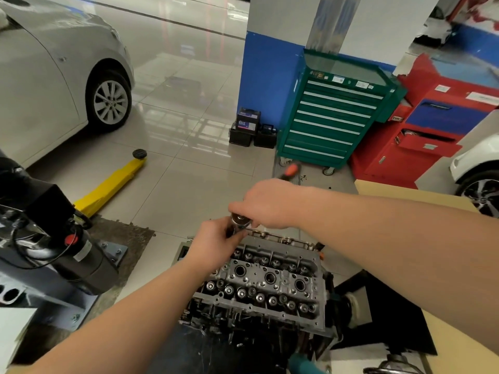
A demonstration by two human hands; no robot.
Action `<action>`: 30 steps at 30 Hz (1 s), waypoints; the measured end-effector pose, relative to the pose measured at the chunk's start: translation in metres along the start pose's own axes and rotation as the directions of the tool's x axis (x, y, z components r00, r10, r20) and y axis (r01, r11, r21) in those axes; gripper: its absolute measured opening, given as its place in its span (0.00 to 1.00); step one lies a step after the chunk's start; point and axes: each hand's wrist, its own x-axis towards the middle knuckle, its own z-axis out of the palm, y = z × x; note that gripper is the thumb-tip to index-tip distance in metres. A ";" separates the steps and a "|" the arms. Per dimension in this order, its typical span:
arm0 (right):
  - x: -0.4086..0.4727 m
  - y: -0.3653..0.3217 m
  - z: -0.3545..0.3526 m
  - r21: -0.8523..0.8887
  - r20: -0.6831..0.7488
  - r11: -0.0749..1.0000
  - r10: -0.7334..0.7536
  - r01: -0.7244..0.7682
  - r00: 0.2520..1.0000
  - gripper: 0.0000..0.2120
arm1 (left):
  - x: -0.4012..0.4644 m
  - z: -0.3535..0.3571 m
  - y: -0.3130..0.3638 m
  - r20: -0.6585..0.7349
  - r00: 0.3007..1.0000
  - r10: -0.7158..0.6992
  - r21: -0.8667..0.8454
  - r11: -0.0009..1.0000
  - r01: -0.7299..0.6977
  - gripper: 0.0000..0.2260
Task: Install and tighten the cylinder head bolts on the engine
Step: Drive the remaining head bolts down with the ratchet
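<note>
We see the cylinder head [267, 282] on top of the engine [243, 327], which stands on the floor in front of us. Its long axis runs from the lower right to the upper left, so the far end points away from us, toward the yellow lift arm [113, 182].

At this far end both hands meet around a ratchet wrench [240, 221]. The left hand [216, 245] curls its fingers around the lower part of the tool, just under the round metal head. The right hand [267, 203] closes on the handle from above; an orange and black end [293, 170] of the handle comes out behind the knuckles. The tool stands over the far edge of the cylinder head. We cannot tell the bolt under it, because the hands hide it.

Behind stands a green tool cabinet [334, 114].
</note>
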 end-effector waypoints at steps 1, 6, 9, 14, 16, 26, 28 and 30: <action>0.002 -0.006 0.001 0.028 0.010 0.998 0.065 -0.065 0.998 0.10 | 0.000 -0.001 -0.003 -0.029 0.999 -0.022 -0.047 0.999 0.021 0.05; -0.003 -0.025 0.017 0.497 0.276 0.735 0.369 -0.460 0.888 0.19 | -0.007 0.005 -0.006 -0.056 0.998 0.028 -0.016 0.999 -0.029 0.08; 0.000 -0.029 0.013 0.264 0.139 0.909 0.295 -0.322 0.945 0.16 | -0.005 0.003 -0.004 -0.058 0.997 0.050 0.032 0.998 -0.048 0.12; -0.002 -0.001 -0.006 0.024 0.041 1.000 -0.013 0.012 0.999 0.10 | 0.002 -0.017 -0.002 0.157 0.986 0.063 0.069 0.995 -0.075 0.06; 0.003 -0.007 -0.006 0.085 0.042 0.995 0.050 -0.053 0.998 0.12 | 0.004 -0.024 -0.004 0.159 0.985 0.072 0.009 0.997 -0.074 0.05; 0.010 -0.036 -0.002 0.205 0.119 0.954 0.198 -0.219 0.973 0.07 | 0.010 -0.028 -0.004 0.191 0.976 0.104 0.114 0.985 -0.127 0.13; 0.006 -0.021 -0.009 0.121 0.112 0.990 0.061 -0.075 0.992 0.13 | 0.011 -0.029 0.001 0.263 0.962 0.078 0.139 0.983 -0.118 0.08; 0.006 -0.014 -0.012 0.037 0.086 0.999 -0.032 0.029 0.996 0.14 | 0.011 -0.028 0.003 0.283 0.958 0.051 0.150 0.984 -0.096 0.09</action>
